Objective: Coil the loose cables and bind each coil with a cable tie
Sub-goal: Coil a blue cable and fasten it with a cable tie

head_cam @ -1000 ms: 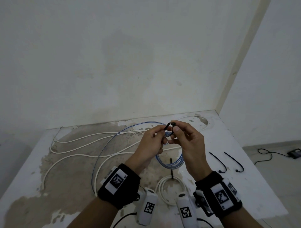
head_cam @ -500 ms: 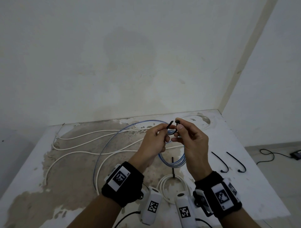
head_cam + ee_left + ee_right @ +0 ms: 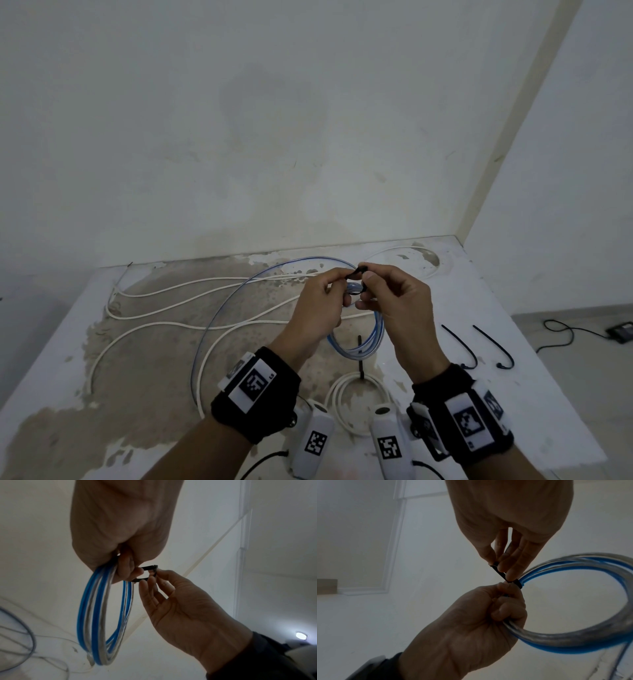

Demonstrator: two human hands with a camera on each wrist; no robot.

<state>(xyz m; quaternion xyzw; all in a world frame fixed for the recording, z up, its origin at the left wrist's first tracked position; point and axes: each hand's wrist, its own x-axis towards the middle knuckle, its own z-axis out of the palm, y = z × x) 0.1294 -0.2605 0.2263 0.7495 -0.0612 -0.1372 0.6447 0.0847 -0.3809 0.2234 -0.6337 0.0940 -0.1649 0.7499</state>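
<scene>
Binding is under way. The left hand (image 3: 322, 301) clasps the blue-and-white coil (image 3: 104, 615), which hangs below its fist. Just beyond, the right hand (image 3: 394, 298) pinches the black cable tie (image 3: 149, 573) looped around the strands. Next, likely, thread the tail and cinch it. Farther off, loose white cables (image 3: 164, 305) await.
</scene>
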